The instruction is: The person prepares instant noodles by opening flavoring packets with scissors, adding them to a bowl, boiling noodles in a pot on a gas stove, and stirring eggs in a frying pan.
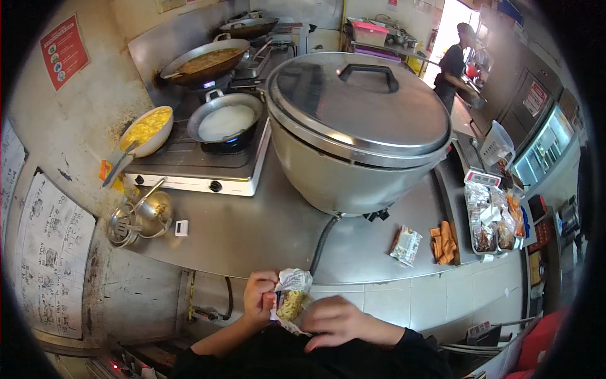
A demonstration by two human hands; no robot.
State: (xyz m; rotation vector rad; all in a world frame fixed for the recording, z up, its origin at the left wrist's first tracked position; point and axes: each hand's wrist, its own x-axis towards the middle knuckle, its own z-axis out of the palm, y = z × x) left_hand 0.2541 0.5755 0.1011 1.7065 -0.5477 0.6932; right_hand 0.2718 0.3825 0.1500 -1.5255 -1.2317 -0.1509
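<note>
My left hand (260, 297) grips the left side of a torn-open packet (292, 280), held in front of my body below the counter's edge. A cake of dry instant noodles (289, 304) shows inside it. My right hand (334, 320), slightly blurred, is at the packet's lower right; whether its fingers pinch the wrapper cannot be told. An unopened-looking printed packet (405, 245) lies on the steel counter (246, 237) to the right, beside a crumpled orange cloth (443, 243). A pan of whitish liquid (226, 122) sits over a blue flame on the gas stove (189, 175).
A large lidded steel cooker (350, 175) stands on the counter, its black hose (323, 241) hanging over the front edge. Left are a bowl of yellow food (147, 131), metal strainers and bowls (154, 215) and a small white timer (181, 228). Another person (452, 66) stands at the back right.
</note>
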